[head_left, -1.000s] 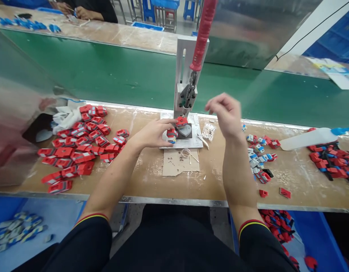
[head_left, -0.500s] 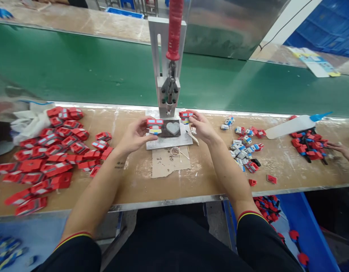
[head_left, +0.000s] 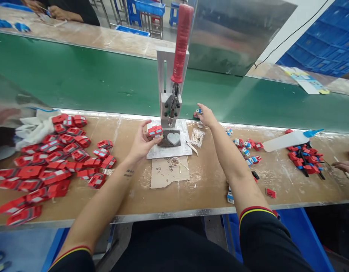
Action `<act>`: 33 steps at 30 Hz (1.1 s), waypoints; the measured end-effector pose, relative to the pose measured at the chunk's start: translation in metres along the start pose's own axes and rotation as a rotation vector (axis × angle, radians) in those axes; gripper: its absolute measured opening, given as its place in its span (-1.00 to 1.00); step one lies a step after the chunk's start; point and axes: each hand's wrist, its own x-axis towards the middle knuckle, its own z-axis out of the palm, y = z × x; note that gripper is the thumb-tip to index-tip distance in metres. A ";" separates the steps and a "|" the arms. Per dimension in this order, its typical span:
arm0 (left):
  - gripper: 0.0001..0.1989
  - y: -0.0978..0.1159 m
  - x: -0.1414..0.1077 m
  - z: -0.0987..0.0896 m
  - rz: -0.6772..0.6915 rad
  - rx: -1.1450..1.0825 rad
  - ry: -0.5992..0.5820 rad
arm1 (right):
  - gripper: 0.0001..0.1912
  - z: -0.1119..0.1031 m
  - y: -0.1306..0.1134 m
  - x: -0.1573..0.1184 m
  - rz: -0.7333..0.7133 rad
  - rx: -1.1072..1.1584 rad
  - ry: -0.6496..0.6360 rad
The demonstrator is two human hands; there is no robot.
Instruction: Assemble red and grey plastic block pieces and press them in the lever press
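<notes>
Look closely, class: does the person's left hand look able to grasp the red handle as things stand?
Probably yes, though not at once: the left hand holds a red block, which it might need to put down. The red handle stands up with nothing visible covering it.

"Any txt u can read rn?"
"None, tbh. Cardboard pc (head_left: 156, 180) in front of me has dark marks (head_left: 171, 169), can't make 'em out."
"Printed sheet (head_left: 308, 81) up on the R?"
"Too small & blurry 2 read."
"Anything else?"
"Dark rows (head_left: 129, 172) on my L forearm (head_left: 106, 200), nr the wrist. Illegible too, fyi."
</notes>
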 end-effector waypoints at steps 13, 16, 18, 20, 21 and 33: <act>-0.38 -0.025 0.034 0.004 0.235 0.297 -0.058 | -0.42 0.032 -0.108 -0.135 -0.235 0.173 -0.196; -0.41 -0.025 0.035 0.008 0.244 0.351 -0.059 | -0.49 0.041 -0.111 -0.128 -0.186 0.185 -0.201; -0.42 -0.025 0.034 0.009 0.250 0.377 -0.066 | -0.48 0.042 -0.110 -0.126 -0.174 0.189 -0.186; -0.43 -0.025 0.034 0.011 0.256 0.401 -0.076 | -0.48 0.044 -0.110 -0.127 -0.161 0.190 -0.165; -0.43 -0.025 0.034 0.012 0.259 0.414 -0.080 | -0.50 0.045 -0.110 -0.128 -0.155 0.195 -0.151; -0.51 -0.019 0.028 0.022 0.212 0.452 -0.097 | -0.58 0.057 -0.117 -0.138 -0.063 0.193 -0.038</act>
